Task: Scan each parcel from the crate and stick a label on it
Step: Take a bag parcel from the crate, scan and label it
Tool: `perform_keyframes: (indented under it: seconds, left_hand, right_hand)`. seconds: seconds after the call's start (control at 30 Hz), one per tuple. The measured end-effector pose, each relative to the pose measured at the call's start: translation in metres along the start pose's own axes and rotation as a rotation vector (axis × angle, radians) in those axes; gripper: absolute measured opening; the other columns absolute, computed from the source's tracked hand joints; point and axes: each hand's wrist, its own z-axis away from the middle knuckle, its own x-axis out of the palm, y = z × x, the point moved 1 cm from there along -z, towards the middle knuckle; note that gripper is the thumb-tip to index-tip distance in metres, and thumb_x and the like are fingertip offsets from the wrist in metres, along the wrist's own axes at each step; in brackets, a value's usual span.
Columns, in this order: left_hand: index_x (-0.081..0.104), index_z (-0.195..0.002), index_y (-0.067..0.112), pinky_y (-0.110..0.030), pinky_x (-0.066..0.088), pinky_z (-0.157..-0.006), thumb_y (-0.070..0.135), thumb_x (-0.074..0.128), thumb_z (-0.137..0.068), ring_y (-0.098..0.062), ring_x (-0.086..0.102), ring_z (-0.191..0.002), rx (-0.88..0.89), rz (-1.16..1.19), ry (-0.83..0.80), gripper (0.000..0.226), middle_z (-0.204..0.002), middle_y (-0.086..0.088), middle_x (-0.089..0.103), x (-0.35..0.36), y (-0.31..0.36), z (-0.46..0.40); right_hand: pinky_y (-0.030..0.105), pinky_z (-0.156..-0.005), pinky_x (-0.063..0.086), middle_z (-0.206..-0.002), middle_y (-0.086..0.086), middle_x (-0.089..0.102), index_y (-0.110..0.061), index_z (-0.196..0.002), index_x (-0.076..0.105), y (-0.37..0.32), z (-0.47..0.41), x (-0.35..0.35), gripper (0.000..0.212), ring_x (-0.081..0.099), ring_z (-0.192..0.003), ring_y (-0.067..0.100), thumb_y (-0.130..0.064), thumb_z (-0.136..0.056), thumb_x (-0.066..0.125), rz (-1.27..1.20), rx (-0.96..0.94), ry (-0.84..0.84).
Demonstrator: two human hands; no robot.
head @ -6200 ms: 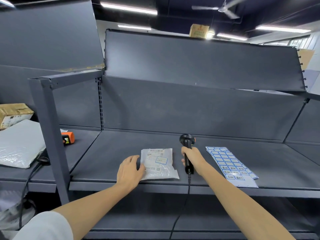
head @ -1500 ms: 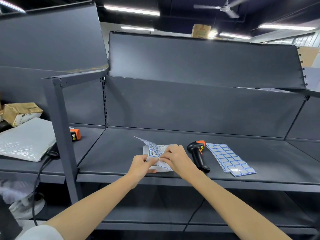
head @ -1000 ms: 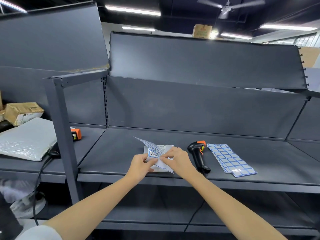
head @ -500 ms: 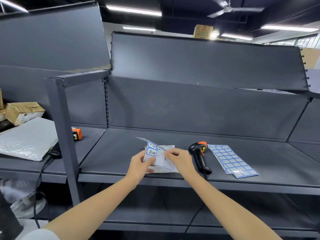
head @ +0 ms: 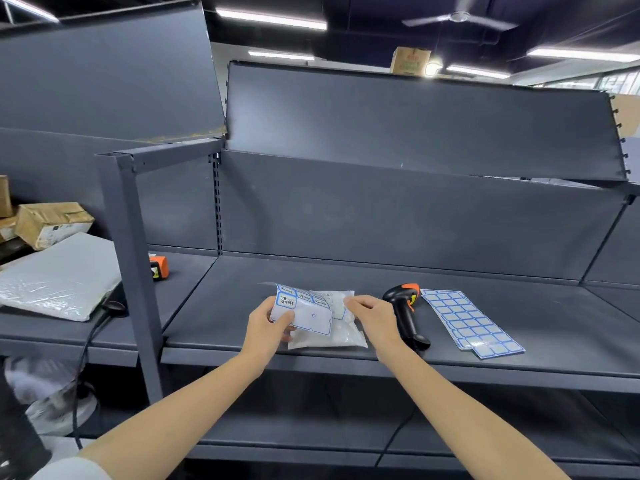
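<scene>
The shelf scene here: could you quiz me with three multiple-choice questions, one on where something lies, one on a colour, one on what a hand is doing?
1. Where does the barcode scanner lie?
A. On the shelf, between the parcel and the flat label sheets
B. In the right hand
C. On the lower shelf

2. What colour are the label borders?
A. Red
B. Blue
C. Green

3. What is the left hand doing?
A. Resting flat on the shelf
B. Gripping the scanner
C. Holding a partly used label sheet over the parcel

Answers: 1 A, it lies untouched right of the right hand. 2 B, blue outlines show on every sheet. 3 C, its thumb pinches the sheet's edge.
</scene>
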Motion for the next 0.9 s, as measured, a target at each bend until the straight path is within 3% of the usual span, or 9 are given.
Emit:
perform_keyframes:
  seconds: [0.13, 0.23, 0.3, 0.37, 0.43, 0.63, 0.73, 0.8, 0.9]
  left_hand:
    - [0.058, -0.109, 0.016, -0.025, 0.055, -0.056, -0.002, 0.054, -0.090, -0.016, 0.066, -0.075, 0.016, 0.000, 0.055, 0.026, -0.098, 0.000, 0.068, -0.009, 0.001, -0.006]
    - [0.053, -0.113, 0.018, -0.027, 0.055, -0.059, -0.002, 0.054, -0.089, -0.012, 0.065, -0.073, 0.006, -0.022, 0.126, 0.031, -0.100, 0.002, 0.065, -0.021, 0.001, -0.014]
    - [0.050, -0.120, 0.015, -0.030, 0.054, -0.064, -0.004, 0.053, -0.088, -0.015, 0.064, -0.078, -0.013, -0.037, 0.191, 0.037, -0.107, -0.002, 0.062, -0.031, -0.003, -0.020]
    - [0.046, -0.128, 0.010, -0.038, 0.053, -0.079, -0.004, 0.052, -0.087, -0.027, 0.062, -0.096, -0.058, -0.097, 0.258, 0.044, -0.118, -0.008, 0.060, -0.042, -0.010, -0.027]
    - [0.044, -0.133, 0.007, -0.039, 0.044, -0.093, -0.002, 0.052, -0.088, -0.032, 0.054, -0.112, -0.112, -0.234, 0.316, 0.047, -0.126, -0.011, 0.057, -0.052, -0.019, -0.031]
    - [0.048, -0.131, 0.008, -0.041, 0.037, -0.095, 0.013, 0.055, -0.089, -0.039, 0.045, -0.115, -0.222, -0.680, 0.350, 0.043, -0.121, -0.018, 0.059, -0.059, -0.029, -0.036]
    - [0.054, -0.124, 0.009, -0.043, 0.034, -0.097, 0.017, 0.058, -0.088, -0.041, 0.043, -0.114, -0.263, -0.785, 0.362, 0.037, -0.120, -0.021, 0.056, -0.058, -0.029, -0.038]
    - [0.055, -0.121, 0.007, -0.043, 0.034, -0.096, 0.017, 0.058, -0.087, -0.041, 0.042, -0.114, -0.268, -0.802, 0.367, 0.035, -0.120, -0.022, 0.055, -0.058, -0.029, -0.038]
    - [0.056, -0.120, 0.008, -0.043, 0.035, -0.095, 0.015, 0.059, -0.087, -0.041, 0.043, -0.113, -0.243, -0.799, 0.374, 0.034, -0.118, -0.021, 0.057, -0.059, -0.031, -0.039]
  right_hand:
    - [0.021, -0.069, 0.048, -0.089, 0.007, 0.072, -0.019, -0.077, 0.074, 0.002, -0.005, -0.006, 0.009, 0.057, -0.076, 0.011, -0.019, -0.084, 0.068, 0.025, -0.022, 0.029]
    - [0.020, -0.072, 0.049, -0.087, -0.003, 0.073, -0.023, -0.078, 0.074, 0.003, -0.011, -0.011, 0.012, 0.064, -0.084, 0.016, -0.018, -0.085, 0.066, 0.087, -0.055, 0.042]
    - [0.015, -0.070, 0.048, -0.086, -0.006, 0.073, -0.020, -0.082, 0.074, 0.003, -0.015, -0.012, 0.011, 0.065, -0.088, 0.015, -0.019, -0.087, 0.065, 0.172, -0.094, 0.047]
    - [0.007, -0.059, 0.042, -0.083, -0.004, 0.071, -0.014, -0.082, 0.074, 0.002, -0.018, -0.011, 0.014, 0.063, -0.080, 0.017, -0.020, -0.088, 0.063, 0.319, -0.152, 0.059]
    - [0.010, -0.058, 0.041, -0.080, 0.005, 0.066, -0.009, -0.077, 0.071, 0.002, -0.021, -0.008, 0.017, 0.056, -0.072, 0.020, -0.018, -0.088, 0.061, 0.474, -0.226, 0.061]
    - [0.026, -0.084, 0.038, -0.093, 0.002, 0.059, -0.013, -0.090, 0.072, 0.005, -0.030, 0.006, 0.019, 0.053, -0.088, 0.017, -0.019, -0.094, 0.055, 0.898, -0.536, -0.008]
    - [0.032, -0.078, 0.042, -0.084, 0.006, 0.063, -0.008, -0.082, 0.073, 0.012, -0.028, 0.013, 0.018, 0.055, -0.080, 0.023, -0.013, -0.092, 0.058, 1.027, -0.721, -0.006]
    - [0.034, -0.074, 0.045, -0.082, 0.006, 0.064, -0.008, -0.080, 0.073, 0.021, -0.028, 0.015, 0.021, 0.055, -0.078, 0.022, -0.014, -0.093, 0.057, 1.143, -0.756, -0.034]
    - [0.030, -0.084, 0.038, -0.095, 0.004, 0.063, -0.013, -0.095, 0.074, 0.030, -0.031, 0.010, 0.027, 0.052, -0.088, 0.021, -0.022, -0.098, 0.050, 1.121, -0.671, -0.124]
